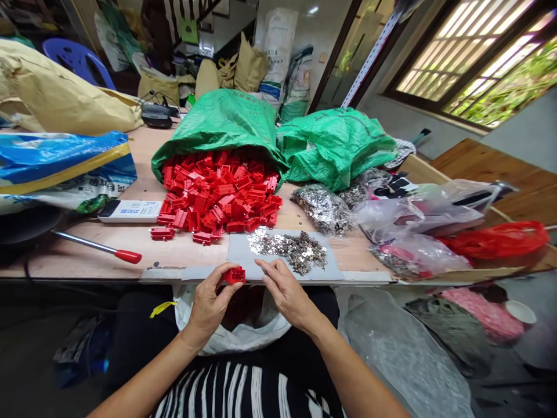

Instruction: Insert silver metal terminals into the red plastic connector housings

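My left hand (208,303) pinches a red plastic housing (235,275) between thumb and fingers, just off the table's front edge. To its right, my right hand (285,290) is closed on a small metal piece (261,267), whose tip shows past the fingertips; it is apart from the housing. Ahead on a grey board (238,251) lie shiny flat metal pieces (261,241) beside a darker heap of small metal parts (307,251). A big pile of red housings (221,191) spills from a green woven sack (226,122). Below my hands a white sack (243,339) hangs open in my lap.
Bags of metal parts (324,208) and a second green sack (337,145) stand at the right, with clear plastic bags (413,215) in a shallow box. On the left are a white device (130,211), a red-tipped lever (128,256) and a blue bag (65,159).
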### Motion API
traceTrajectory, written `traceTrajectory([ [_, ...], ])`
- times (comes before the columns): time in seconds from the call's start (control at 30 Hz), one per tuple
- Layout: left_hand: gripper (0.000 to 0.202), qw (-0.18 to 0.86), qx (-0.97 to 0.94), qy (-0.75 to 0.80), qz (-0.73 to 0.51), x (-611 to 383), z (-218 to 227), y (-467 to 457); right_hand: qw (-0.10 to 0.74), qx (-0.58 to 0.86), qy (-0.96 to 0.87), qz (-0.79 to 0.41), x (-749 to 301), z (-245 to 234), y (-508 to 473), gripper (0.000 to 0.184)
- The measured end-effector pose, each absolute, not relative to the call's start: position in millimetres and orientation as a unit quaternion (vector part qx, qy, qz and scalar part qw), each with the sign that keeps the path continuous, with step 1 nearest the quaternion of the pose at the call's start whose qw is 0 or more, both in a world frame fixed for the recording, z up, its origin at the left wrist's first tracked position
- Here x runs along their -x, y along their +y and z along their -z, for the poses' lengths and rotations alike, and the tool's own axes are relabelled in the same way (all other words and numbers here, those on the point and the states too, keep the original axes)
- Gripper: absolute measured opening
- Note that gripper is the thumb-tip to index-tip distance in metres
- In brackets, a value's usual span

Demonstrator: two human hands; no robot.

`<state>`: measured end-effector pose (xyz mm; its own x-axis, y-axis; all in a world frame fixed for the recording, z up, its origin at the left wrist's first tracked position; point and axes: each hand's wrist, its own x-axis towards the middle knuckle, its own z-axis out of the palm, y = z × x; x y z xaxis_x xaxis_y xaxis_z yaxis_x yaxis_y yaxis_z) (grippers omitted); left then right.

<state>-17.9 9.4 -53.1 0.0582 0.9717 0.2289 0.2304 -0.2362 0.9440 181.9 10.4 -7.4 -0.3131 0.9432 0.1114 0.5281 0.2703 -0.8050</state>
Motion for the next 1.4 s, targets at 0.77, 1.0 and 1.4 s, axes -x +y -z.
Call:
traceTrajectory([
  [0.77, 0.037, 0.288, -0.736, 0.467, -0.395, 23, 55, 41, 0.243, 0.473, -0.803, -0.267, -174, 26, 38, 0.016],
  [1.0, 0.035, 0.293, -0.734, 0.469, -0.394, 25, 57, 42, 0.198, 0.515, -0.799, -0.238, -165, 20, 33, 0.013],
  [1.4, 0.032, 0.329, -0.72, 0.463, -0.399, 26, 62, 44, 0.17, 0.569, -0.773, -0.226, -150, 13, 29, 0.011],
])
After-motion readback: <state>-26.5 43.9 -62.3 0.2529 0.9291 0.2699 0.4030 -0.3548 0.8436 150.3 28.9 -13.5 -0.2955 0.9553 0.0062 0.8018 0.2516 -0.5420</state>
